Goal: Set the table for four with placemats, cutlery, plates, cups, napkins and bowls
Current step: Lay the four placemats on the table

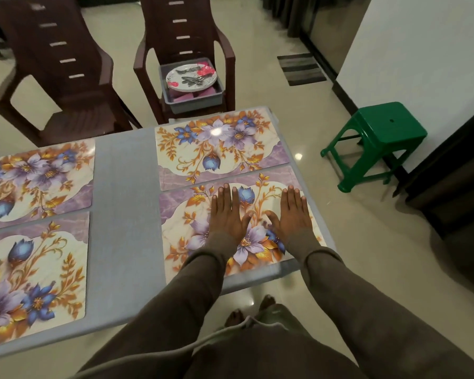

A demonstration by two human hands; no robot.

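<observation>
Several floral placemats lie on the grey table (123, 214). My left hand (226, 214) and my right hand (294, 214) rest flat, fingers spread, on the near right placemat (181, 242). Neither hand holds anything. Another placemat (219, 146) lies just beyond it, and two more sit at the left, one far (36, 179) and one near (33, 277). A grey tub (192, 101) stands on the seat of the far brown chair (186, 36). It holds floral plates (190, 77) with cutlery (193, 79) on top and pink items beneath.
A second brown chair (52, 67) stands at the far left of the table. A green plastic stool (375, 140) sits on the tiled floor to the right, near a white wall. A striped mat (301, 68) lies by a doorway. My bare feet show below the table edge.
</observation>
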